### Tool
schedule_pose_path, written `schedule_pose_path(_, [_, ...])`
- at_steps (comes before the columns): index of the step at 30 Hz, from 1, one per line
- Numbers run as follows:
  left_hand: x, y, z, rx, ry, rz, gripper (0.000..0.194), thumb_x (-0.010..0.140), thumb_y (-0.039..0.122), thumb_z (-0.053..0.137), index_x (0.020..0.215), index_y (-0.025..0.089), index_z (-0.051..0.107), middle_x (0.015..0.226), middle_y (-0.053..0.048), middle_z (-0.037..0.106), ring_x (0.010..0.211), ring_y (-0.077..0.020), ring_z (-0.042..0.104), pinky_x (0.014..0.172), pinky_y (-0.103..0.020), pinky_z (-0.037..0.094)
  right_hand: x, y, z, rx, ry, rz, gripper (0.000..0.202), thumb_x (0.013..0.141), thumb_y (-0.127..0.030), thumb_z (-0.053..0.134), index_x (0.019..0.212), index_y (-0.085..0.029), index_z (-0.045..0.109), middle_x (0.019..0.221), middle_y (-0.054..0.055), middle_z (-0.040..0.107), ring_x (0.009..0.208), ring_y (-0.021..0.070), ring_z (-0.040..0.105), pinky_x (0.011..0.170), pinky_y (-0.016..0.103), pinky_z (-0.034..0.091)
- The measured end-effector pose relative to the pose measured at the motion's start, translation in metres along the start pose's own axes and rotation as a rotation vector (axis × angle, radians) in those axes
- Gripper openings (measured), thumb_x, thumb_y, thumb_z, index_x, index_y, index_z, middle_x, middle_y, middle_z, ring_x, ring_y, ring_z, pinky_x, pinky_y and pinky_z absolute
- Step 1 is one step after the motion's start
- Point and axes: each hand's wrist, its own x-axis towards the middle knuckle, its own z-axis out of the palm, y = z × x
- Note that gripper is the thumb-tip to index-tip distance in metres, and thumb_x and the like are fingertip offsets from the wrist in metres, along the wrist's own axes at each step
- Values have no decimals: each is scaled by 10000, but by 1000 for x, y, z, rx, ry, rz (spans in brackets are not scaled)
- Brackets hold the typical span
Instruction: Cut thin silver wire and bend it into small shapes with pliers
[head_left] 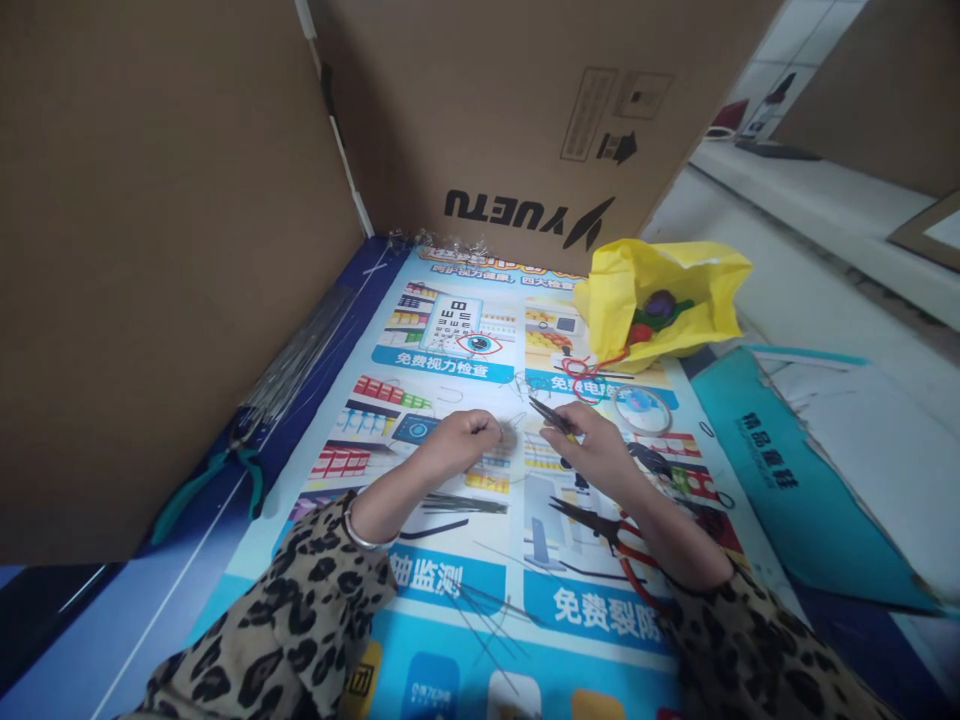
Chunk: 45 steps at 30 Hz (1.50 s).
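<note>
My left hand (469, 440) is closed in a pinch over the printed poster sheet. From its fingertips a thin, bent wire (517, 421) seems to stick out, faint and partly blurred. My right hand (600, 448) is wrapped round a small pair of pliers (549, 411), whose dark jaws point up and left towards that wire. The pliers' handles are mostly hidden in the palm. Just below my right wrist lie red-handled scissors (592, 518), partly covered by the forearm. Straight thin wires (466, 504) rest on the sheet by my left wrist.
Tall cardboard panels (517, 120) wall the left and back. A yellow bag (615, 290) holding coloured yarn stands back right, beside a tape roll (643, 410) and a teal box lid (772, 470). Green-handled pliers (255, 480) and a wire bundle (300, 355) lie left.
</note>
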Motion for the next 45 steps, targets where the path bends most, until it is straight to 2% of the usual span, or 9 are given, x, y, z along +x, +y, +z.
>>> schedule_pose_path(6, [0,4,-2,-114,-56,-42,163,715,321,486,682,164,515,435,79,381,361,-46,306,365,-166,262,2,13,-9,-51,-137,-109,99,771,-278,526,785,-187,560,767,21,552,728,146,511,669,271,403])
schedule_pose_path(11, [-1,5,-4,-225,-101,-86,136,693,290,507,678,155,523,429,73,393,359,-43,308,355,-158,264,3,18,-12,-97,-211,-185,155,772,-300,530,835,-171,589,786,45,572,751,156,522,689,272,405])
schedule_pose_path(17, [-1,5,-4,-237,-135,-109,128,688,283,519,676,155,524,416,71,397,353,-46,305,353,-162,248,1,11,-13,-182,-341,-107,251,791,-411,508,841,-195,627,772,26,615,730,149,544,657,242,388])
schedule_pose_path(22, [2,3,-2,-87,-2,-51,182,712,295,501,806,166,587,430,80,383,364,-59,319,384,-179,278,1,1,-19,-285,-413,13,308,804,-466,461,862,-226,645,807,15,655,759,154,572,646,231,368])
schedule_pose_path(29, [5,-11,12,178,285,88,175,720,196,441,773,182,608,681,22,586,637,-105,516,592,-204,381,3,-25,-23,-548,-445,174,345,808,-486,410,880,-243,644,815,38,673,771,187,594,584,249,333])
schedule_pose_path(33, [5,-16,19,169,325,100,165,727,181,433,792,194,584,725,19,585,665,-109,525,597,-205,394,6,-40,-21,-673,-434,224,340,820,-461,394,900,-238,638,852,61,670,790,201,598,595,262,349])
schedule_pose_path(37, [4,-14,21,85,308,72,99,745,243,473,798,194,542,742,11,559,641,-103,528,549,-192,408,7,-48,-16,-741,-402,223,314,829,-425,401,904,-223,631,861,71,662,795,207,605,611,272,371])
schedule_pose_path(42, [2,-2,16,-129,120,-1,241,732,343,546,935,219,502,803,13,561,568,-88,542,476,-189,416,4,-51,-13,-802,-341,172,269,831,-384,422,867,-212,626,819,65,653,764,214,611,593,270,378])
schedule_pose_path(45, [1,1,13,-186,56,-45,250,707,376,582,873,208,500,709,21,559,556,-98,539,448,-184,402,1,-52,-11,-829,-311,127,240,829,-351,434,860,-207,624,814,66,646,752,214,608,575,264,370])
